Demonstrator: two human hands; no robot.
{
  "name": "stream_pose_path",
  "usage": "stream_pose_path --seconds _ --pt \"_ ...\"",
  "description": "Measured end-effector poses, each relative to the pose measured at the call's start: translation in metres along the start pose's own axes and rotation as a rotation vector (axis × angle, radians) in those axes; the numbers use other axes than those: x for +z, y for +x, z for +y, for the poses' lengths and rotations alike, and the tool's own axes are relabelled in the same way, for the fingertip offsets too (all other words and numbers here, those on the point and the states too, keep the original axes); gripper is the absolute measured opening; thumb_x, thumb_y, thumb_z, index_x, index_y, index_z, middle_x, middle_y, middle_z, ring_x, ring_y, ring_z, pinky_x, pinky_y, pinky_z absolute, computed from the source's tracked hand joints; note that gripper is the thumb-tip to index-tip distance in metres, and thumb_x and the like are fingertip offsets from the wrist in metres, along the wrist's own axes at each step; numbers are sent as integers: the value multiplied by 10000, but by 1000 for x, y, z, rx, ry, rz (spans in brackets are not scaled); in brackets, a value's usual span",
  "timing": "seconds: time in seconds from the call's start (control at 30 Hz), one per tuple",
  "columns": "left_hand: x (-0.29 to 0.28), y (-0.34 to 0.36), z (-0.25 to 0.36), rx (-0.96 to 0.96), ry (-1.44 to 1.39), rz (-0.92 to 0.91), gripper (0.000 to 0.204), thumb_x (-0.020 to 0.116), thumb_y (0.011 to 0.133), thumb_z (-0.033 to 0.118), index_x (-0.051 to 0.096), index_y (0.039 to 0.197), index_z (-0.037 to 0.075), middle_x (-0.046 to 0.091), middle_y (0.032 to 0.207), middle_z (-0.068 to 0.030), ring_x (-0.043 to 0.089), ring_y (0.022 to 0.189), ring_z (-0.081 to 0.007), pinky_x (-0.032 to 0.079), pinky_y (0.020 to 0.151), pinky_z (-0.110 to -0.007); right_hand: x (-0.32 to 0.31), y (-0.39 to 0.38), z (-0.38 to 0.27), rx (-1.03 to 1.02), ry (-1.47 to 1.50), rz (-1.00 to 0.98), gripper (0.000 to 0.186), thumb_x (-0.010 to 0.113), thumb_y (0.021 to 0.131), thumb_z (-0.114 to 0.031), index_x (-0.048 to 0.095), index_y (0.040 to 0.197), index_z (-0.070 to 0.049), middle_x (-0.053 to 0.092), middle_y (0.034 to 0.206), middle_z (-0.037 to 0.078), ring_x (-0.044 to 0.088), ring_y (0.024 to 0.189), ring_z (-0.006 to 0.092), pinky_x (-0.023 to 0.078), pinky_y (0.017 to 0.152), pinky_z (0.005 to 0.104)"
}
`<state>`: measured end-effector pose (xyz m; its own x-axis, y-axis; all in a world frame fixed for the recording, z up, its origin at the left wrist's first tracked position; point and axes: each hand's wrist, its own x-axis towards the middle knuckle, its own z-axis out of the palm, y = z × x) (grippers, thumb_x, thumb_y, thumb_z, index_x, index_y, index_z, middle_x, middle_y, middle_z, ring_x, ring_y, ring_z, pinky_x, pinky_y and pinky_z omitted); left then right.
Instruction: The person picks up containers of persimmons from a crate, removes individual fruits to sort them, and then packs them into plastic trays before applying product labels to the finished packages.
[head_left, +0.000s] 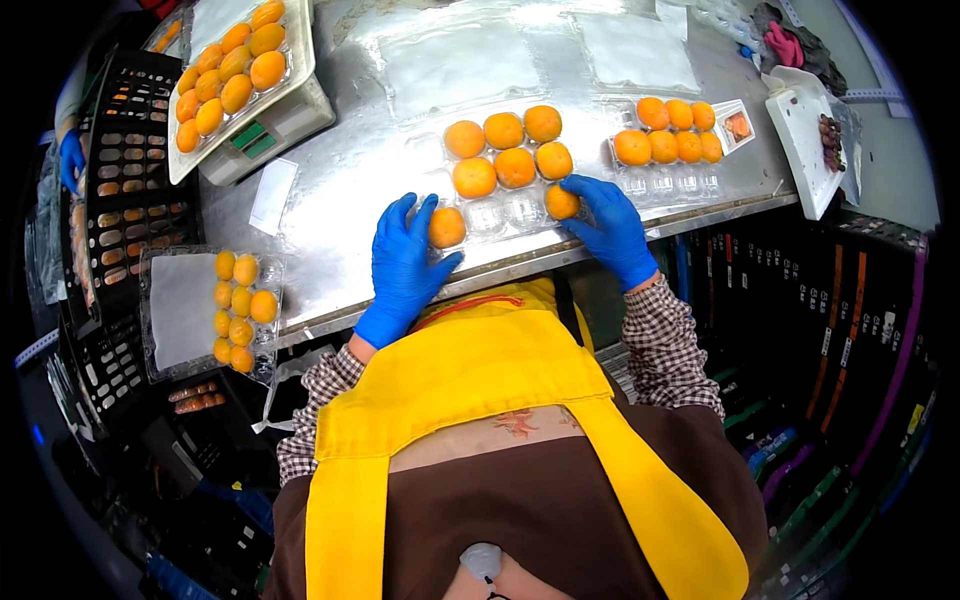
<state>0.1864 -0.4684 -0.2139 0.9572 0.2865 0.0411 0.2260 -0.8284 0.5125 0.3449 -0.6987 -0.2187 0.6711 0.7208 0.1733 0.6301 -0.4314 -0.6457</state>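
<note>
A clear plastic fruit tray lies on the metal table in front of me, with several orange fruits seated in its cups. My left hand, in a blue glove, rests at the tray's near left corner with its fingers around one orange fruit. My right hand, also blue-gloved, presses another orange fruit into a cup at the tray's near right. Two cups between these fruits are bare.
A second clear tray with several fruits lies to the right. A scale at back left carries a fruit-filled tray. Another filled pack sits on black crates at left. A white cutting board lies far right. Another person's blue-gloved hand shows far left.
</note>
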Motion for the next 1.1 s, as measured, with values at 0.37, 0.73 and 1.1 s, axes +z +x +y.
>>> stream_pose_path --seconds 0.37,0.73,1.1 --pt "8 9 -12 50 -24 25 595 802 538 235 572 1072 106 465 1161 -156 453 1070 -324 401 896 -390 -7 -4 2 105 79 -15 536 715 615 -86 525 1116 -90 538 1046 115 517 977 299 436 841 357" --pt "-3 13 -9 153 -97 119 565 790 527 206 583 1042 95 540 988 -101 508 936 -283 401 823 -375 -21 -1 -24 78 27 55 477 695 683 -108 525 1127 -66 535 1082 116 525 994 284 438 849 342" --pt "-24 3 16 -36 -721 94 590 758 639 130 516 1171 55 531 1135 -84 503 1043 -216 380 932 -319 3 10 -76 1 426 -52 524 697 687 -74 502 1174 -71 537 1063 103 540 921 213 447 818 299"
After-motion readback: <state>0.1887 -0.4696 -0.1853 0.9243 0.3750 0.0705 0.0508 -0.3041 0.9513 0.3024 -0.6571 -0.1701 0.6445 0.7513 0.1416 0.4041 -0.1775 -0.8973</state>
